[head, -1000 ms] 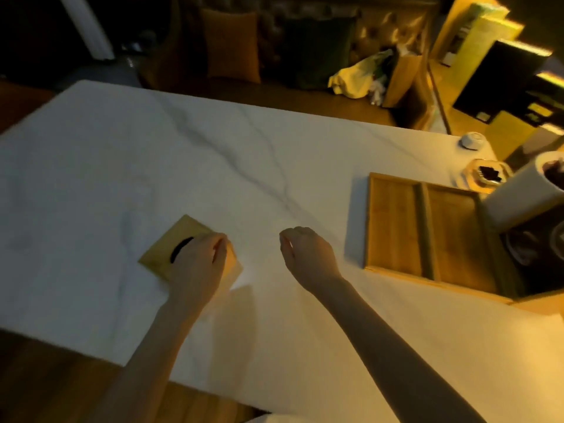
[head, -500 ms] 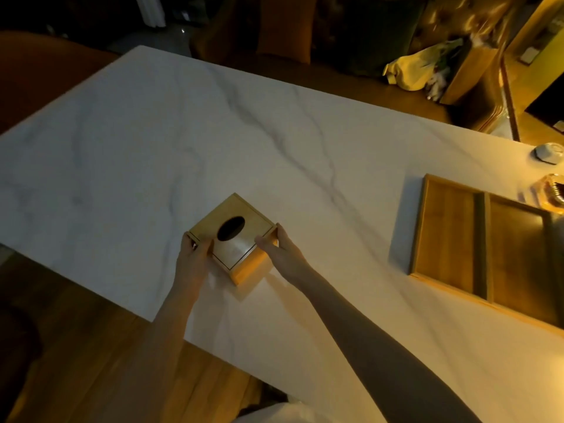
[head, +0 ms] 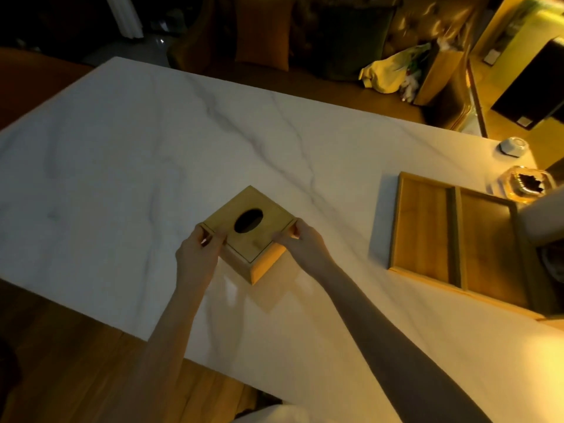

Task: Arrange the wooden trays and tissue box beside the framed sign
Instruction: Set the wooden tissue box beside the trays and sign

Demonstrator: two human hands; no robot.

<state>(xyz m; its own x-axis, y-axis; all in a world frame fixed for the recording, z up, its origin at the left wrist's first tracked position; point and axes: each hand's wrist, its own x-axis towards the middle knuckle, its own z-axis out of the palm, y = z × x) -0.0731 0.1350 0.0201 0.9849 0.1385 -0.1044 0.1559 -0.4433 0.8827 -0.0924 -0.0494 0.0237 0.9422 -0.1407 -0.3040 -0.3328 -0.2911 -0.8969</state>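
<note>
Both hands on the tissue box, mid-table!

White marble table fills the view; two wooden trays lie side by side well off to the right. Tissue box sits near the front edge, left hand and right hand clasping opposite corners.

1. Both forearms are bare right up to the frame's edge, no sleeves showing.
2. Left hand and right hand: no rings, watch or gloves, though dim amber light may hide small details.
</note>
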